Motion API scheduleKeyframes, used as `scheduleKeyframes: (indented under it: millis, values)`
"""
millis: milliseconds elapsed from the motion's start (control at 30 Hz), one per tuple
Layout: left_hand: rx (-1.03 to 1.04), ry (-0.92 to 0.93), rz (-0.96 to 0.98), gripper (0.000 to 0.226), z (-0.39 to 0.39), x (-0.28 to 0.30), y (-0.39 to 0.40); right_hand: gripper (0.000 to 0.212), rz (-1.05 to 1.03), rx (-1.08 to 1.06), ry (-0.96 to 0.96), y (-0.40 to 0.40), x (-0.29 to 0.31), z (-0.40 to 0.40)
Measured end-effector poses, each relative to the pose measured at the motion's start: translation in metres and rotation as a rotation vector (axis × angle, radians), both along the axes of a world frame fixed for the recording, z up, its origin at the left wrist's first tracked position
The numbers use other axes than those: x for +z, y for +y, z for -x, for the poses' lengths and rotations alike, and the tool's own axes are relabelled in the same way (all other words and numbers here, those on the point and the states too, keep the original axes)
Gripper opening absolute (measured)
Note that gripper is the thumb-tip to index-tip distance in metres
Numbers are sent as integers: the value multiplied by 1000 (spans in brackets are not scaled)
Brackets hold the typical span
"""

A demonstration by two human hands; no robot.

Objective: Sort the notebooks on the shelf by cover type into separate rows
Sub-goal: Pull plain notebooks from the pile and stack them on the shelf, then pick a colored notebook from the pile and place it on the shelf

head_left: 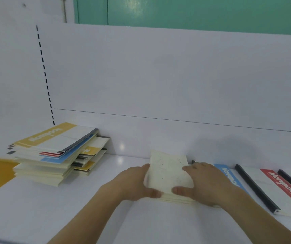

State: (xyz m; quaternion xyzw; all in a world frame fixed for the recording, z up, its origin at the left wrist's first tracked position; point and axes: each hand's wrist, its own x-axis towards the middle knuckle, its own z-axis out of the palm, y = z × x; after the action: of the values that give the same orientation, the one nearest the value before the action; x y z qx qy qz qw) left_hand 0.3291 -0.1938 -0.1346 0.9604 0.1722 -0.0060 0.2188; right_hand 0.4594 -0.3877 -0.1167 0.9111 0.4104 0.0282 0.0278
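Two bare forearms reach in from the bottom edge over the white shelf (35,208). The left hand (134,182) and the right hand (206,184) grip opposite sides of a small stack of cream speckled notebooks (169,175), thumbs laid over the near edge of the top cover and fingers curled along its left and right sides. The stack lies flat on the shelf, roughly in the middle.

Just right of the right hand, partly under it, lies a blue-banded notebook (229,175), and beside that a red-banded notebook (285,184) with a black spine, both flat in a row running to the right edge.

Well apart on the left stands an untidy pile of mixed notebooks (53,155), a yellow-banded one on top, with blue, red and yellow covers jutting out lower down. Behind everything rises the white back panel (158,76), with a green wall (194,11) above it.
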Motion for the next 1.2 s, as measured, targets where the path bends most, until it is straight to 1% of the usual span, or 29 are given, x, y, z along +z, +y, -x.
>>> scheduleKeyframes:
  millis: [33, 100, 200, 267, 333, 433, 500, 567, 633, 700, 733, 767, 800, 867, 933, 967, 1000, 1100, 1200]
  values:
    - [31, -43, -31, 92, 4, 4, 1, 85, -65, 19, -12, 6, 3, 4]
    - [106, -142, -137, 83, 14, 13, 7, 76, -164, 82, -41, 22, 7, 16]
    - [198, -287, -330, 61, 35, 26, 22, 67, -239, 192, -50, 51, 12, 39]
    - [235, -407, -395, 46, 52, 34, 35, 65, -311, 266, -58, 72, 14, 54]
    - [261, -512, -437, 39, 70, 42, 50, 64, -387, 326, -62, 96, 17, 71]
    - [304, -596, -512, 36, 98, 53, 83, 58, -448, 390, -64, 133, 27, 101]
    - [357, -588, -550, 37, 119, 56, 112, 54, -489, 397, -61, 157, 33, 122]
    - [430, -494, -579, 47, 139, 53, 145, 52, -534, 358, -70, 181, 38, 142]
    - [464, -356, -582, 72, 157, 50, 174, 51, -538, 272, -47, 208, 41, 158]
    - [430, -246, -586, 99, 169, 46, 197, 52, -518, 147, 41, 237, 42, 168]
    - [389, -209, -593, 105, 172, 42, 206, 51, -520, 75, 101, 251, 42, 169]
    - [338, -191, -603, 105, 174, 37, 212, 52, -526, 6, 161, 262, 41, 169]
    - [287, -202, -615, 100, 176, 33, 218, 53, -526, -57, 218, 271, 39, 169]
    - [200, -275, -662, 85, 180, 27, 224, 53, -511, -155, 373, 283, 38, 166]
    - [128, -355, -682, 75, 183, 26, 229, 45, -552, -205, 573, 285, 39, 165]
    - [100, -387, -672, 72, 184, 26, 231, 41, -584, -221, 638, 284, 41, 167]
    - [80, -417, -648, 71, 185, 25, 234, 37, -610, -233, 664, 281, 42, 168]
    - [54, -479, -554, 76, 187, 24, 239, 23, -725, -236, 637, 272, 52, 171]
    - [107, -550, -467, 77, 190, 32, 239, 10, -998, -191, 592, 260, 68, 179]
